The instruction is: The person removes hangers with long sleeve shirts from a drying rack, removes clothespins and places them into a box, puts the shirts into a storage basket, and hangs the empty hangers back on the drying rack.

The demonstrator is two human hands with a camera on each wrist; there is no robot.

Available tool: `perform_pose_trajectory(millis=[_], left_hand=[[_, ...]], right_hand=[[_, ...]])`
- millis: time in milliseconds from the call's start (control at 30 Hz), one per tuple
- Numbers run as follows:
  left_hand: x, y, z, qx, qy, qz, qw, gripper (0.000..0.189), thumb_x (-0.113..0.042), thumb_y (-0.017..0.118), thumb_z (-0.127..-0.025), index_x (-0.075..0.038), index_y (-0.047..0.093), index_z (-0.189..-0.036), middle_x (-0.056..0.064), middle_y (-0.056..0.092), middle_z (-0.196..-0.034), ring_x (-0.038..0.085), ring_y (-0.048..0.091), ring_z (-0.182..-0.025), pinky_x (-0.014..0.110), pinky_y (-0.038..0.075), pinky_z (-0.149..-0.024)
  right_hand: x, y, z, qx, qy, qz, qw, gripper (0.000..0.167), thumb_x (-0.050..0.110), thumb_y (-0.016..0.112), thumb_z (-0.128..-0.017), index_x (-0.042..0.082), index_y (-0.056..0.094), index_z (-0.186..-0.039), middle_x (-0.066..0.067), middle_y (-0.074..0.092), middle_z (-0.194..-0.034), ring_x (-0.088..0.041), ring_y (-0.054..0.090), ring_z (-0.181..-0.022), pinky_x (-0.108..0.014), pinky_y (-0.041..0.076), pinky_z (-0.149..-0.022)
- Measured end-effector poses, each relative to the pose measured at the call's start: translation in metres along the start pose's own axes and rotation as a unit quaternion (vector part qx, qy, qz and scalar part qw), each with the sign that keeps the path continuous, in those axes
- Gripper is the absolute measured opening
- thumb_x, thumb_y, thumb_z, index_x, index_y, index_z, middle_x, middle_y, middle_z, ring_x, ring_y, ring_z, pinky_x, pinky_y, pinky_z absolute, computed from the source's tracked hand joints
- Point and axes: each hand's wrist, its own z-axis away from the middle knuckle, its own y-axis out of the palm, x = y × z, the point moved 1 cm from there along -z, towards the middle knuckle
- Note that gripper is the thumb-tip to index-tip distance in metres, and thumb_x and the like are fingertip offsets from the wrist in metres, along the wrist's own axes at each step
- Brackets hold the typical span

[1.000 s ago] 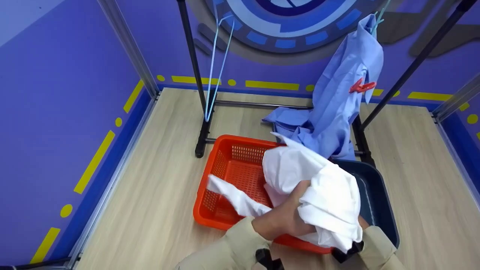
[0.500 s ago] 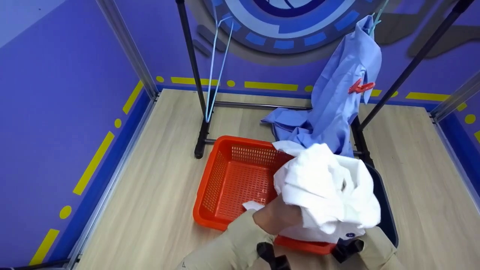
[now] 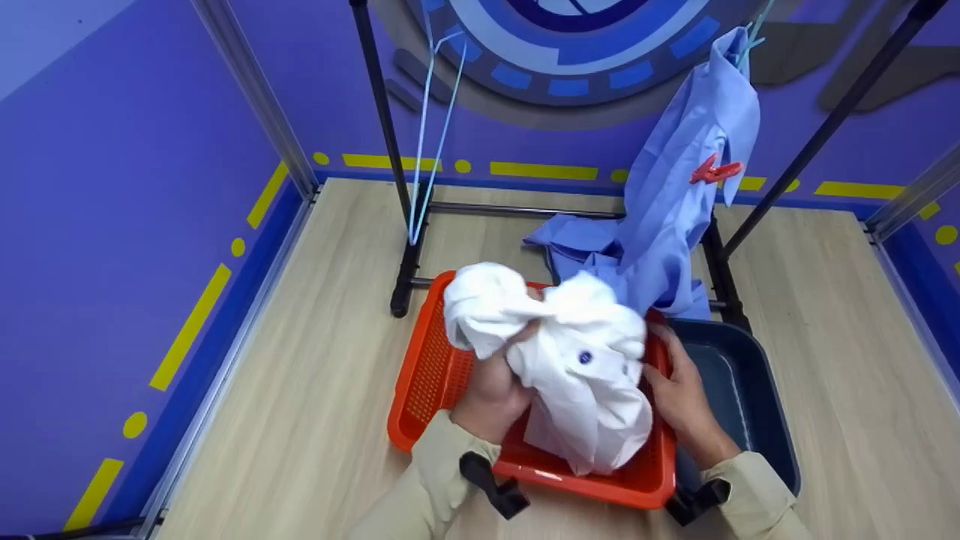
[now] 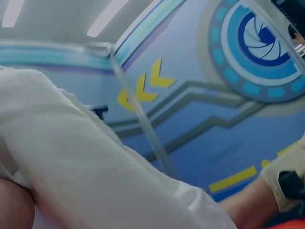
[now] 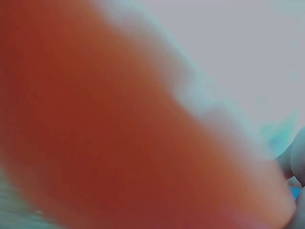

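A bunched white garment [image 3: 585, 405] with a dark blue button hangs over the red basket [image 3: 577, 484]. My left hand [image 3: 491, 394] grips its upper left part, and folds of cloth cover some fingers. In the left wrist view the white garment [image 4: 95, 157] fills the lower left. My right hand [image 3: 682, 397] is at the basket's right rim, thumb and forefinger apart and reaching toward the cloth; the fingertips are partly hidden. Up close in the right wrist view, the basket [image 5: 109, 129] is a red blur, with part of my right hand [image 5: 299, 157] at the edge.
A dark basin [image 3: 750, 390] stands right of the basket. Behind is a black rack [image 3: 517, 210] with a bare light blue hanger [image 3: 431, 150]. A blue garment [image 3: 667, 180] hangs at its right, with a red clip [image 3: 716, 171] on it. Purple walls enclose the wooden floor [image 3: 247, 420].
The white garment has moved left and turned, its button now facing up. My left hand has gone left and up with it. My right hand, earlier hidden under the cloth, now shows at the rim.
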Motion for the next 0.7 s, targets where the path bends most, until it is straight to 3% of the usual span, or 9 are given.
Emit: perform_pose_trajectory(millis=[67, 133, 167, 400, 600, 700], left_hand=[[0.0, -0.012, -0.003, -0.049, -0.004, 0.002, 0.9988, 0.022, -0.007, 0.063, -0.082, -0.016, 0.059, -0.102, -0.004, 0.06, -0.102, 0.011, 0.057, -0.099, 0.025, 0.043, -0.096], [0.003, -0.027, -0.007, -0.087, -0.011, 0.0, 0.9962, 0.022, -0.005, 0.056, -0.085, -0.013, 0.055, -0.105, -0.002, 0.058, -0.103, 0.013, 0.057, -0.1, 0.026, 0.044, -0.096], [0.005, -0.035, -0.009, -0.102, -0.016, -0.002, 0.9946, 0.021, -0.005, 0.054, -0.086, -0.012, 0.053, -0.106, -0.001, 0.057, -0.105, 0.013, 0.056, -0.102, 0.027, 0.044, -0.097], [0.012, -0.077, -0.022, -0.171, -0.034, -0.053, 0.9832, 0.038, -0.018, 0.059, -0.092, -0.008, 0.047, -0.126, 0.004, 0.054, -0.123, 0.018, 0.054, -0.114, 0.034, 0.041, -0.105], [0.015, -0.095, -0.02, -0.257, -0.063, -0.109, 0.9582, 0.052, -0.036, 0.068, -0.089, -0.018, 0.048, -0.134, 0.003, 0.056, -0.131, 0.019, 0.055, -0.119, 0.036, 0.041, -0.107], [0.016, -0.099, -0.018, -0.279, -0.081, -0.128, 0.9482, 0.054, -0.043, 0.069, -0.086, -0.022, 0.05, -0.132, 0.002, 0.057, -0.131, 0.018, 0.056, -0.119, 0.035, 0.042, -0.106]], right_hand=[[0.03, 0.002, 0.009, 0.011, 0.042, 0.013, 0.999, 0.062, -0.011, 0.048, -0.09, 0.005, 0.032, -0.147, -0.016, 0.035, -0.151, -0.028, 0.037, -0.133, -0.039, 0.029, -0.114], [0.029, 0.001, 0.009, 0.034, 0.046, -0.005, 0.9984, 0.063, -0.011, 0.045, -0.092, 0.006, 0.028, -0.15, -0.02, 0.027, -0.155, -0.037, 0.033, -0.136, -0.054, 0.026, -0.114], [0.024, 0.001, 0.007, 0.043, 0.046, -0.012, 0.9979, 0.063, -0.01, 0.043, -0.093, 0.008, 0.026, -0.151, -0.02, 0.026, -0.155, -0.039, 0.032, -0.137, -0.056, 0.025, -0.114], [-0.007, -0.001, -0.001, 0.051, 0.055, -0.024, 0.9969, 0.066, -0.005, 0.042, -0.095, 0.021, 0.024, -0.153, -0.014, 0.025, -0.157, -0.038, 0.033, -0.136, -0.059, 0.026, -0.114], [-0.004, 0.0, 0.0, 0.056, 0.063, -0.026, 0.9961, 0.068, -0.006, 0.041, -0.096, 0.024, 0.021, -0.154, -0.012, 0.026, -0.157, -0.037, 0.035, -0.136, -0.058, 0.03, -0.112], [-0.005, 0.0, 0.0, 0.057, 0.065, -0.03, 0.9958, 0.068, -0.005, 0.041, -0.096, 0.025, 0.021, -0.153, -0.012, 0.026, -0.156, -0.037, 0.035, -0.135, -0.058, 0.031, -0.111]])
